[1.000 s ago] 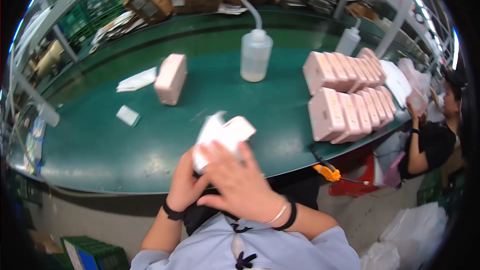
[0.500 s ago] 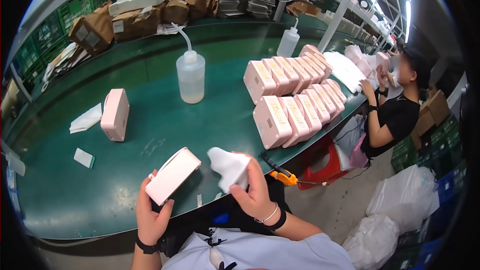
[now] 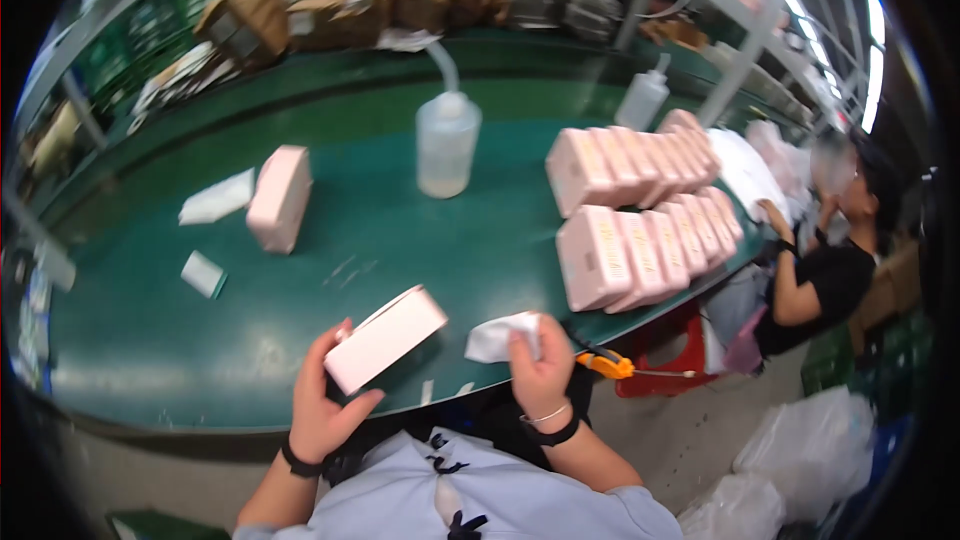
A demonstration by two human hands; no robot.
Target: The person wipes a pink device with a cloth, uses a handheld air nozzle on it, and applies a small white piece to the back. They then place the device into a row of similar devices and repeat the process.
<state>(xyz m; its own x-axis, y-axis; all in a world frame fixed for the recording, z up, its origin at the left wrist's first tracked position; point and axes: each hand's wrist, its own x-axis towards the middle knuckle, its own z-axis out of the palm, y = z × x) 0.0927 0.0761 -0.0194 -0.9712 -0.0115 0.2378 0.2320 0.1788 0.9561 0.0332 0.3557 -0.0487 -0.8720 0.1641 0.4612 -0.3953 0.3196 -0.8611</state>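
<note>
My left hand [image 3: 325,405] grips the left end of a pale pink, box-shaped case [image 3: 388,338] with rounded edges, tilted over the near edge of the green table. Its fingers lie along the far side, and the thumb sticks out near the lower edge. To the right, my right hand [image 3: 541,365] pinches a crumpled white cloth [image 3: 500,338] between thumb and fingers, a short way from the case. A second pink case [image 3: 280,200] stands upright at the left, beside a folded white cloth [image 3: 217,198] and a small white block [image 3: 204,274].
Two rows of pink cases [image 3: 640,250] stand at the right. A squeeze bottle [image 3: 446,145] stands mid-table; another [image 3: 642,98] is farther back. An orange-handled tool [image 3: 610,365] lies by the table edge. A co-worker [image 3: 815,280] sits at the right. Brown paper bags [image 3: 340,20] line the back shelf.
The whole view has shifted, so table items appear farther right. My right hand has turned, with the cloth now bunched lower in its pinch. My left hand keeps holding the pink case.
</note>
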